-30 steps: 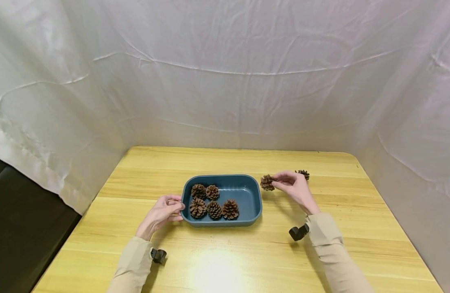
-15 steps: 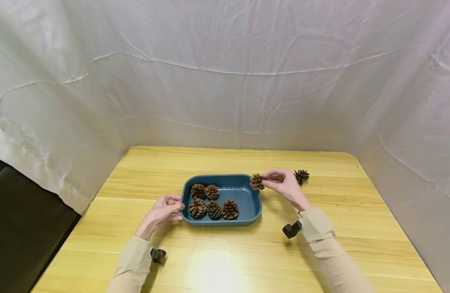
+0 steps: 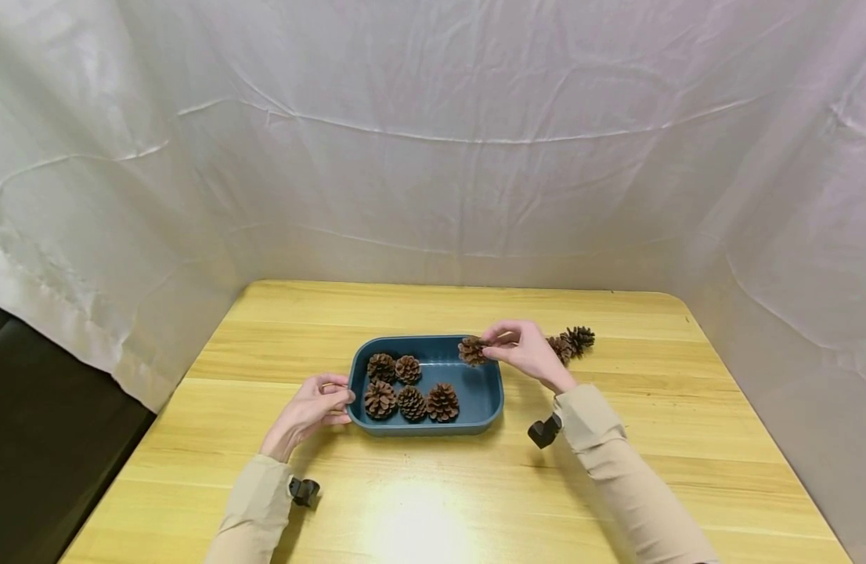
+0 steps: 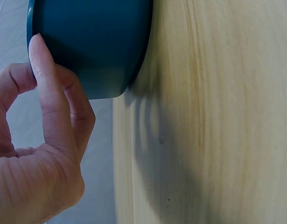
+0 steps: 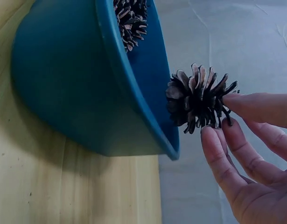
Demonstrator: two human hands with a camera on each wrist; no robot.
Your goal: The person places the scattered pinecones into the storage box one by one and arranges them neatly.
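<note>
A blue rectangular bin (image 3: pixel 475 427) with rounded corners stands on the table, with several brown pinecones (image 3: pixel 412 403) along its left and front parts. My left hand (image 3: pixel 312 409) grips the bin's left end, the thumb (image 4: pixel 43 60) at the rim. Over the back right part of the bin, my right hand (image 3: pixel 528 354) pinches a pinecone (image 3: pixel 471 351) between thumb and fingers. In the right wrist view this pinecone (image 5: pixel 197 98) hangs by the bin's rim, held at one end by the fingertips.
Two more pinecones (image 3: pixel 579 340) lie on the wooden table (image 3: pixel 658 470) right of the bin, one partly behind my right hand. Pale cloth (image 3: pixel 433 196) hangs at the back and sides. A dark surface (image 3: pixel 38 439) shows at the lower left.
My right hand has carried its pinecone left, from outside the bin's right end to over the bin. Another pinecone on the table has come into sight behind it. My left hand has stayed put.
</note>
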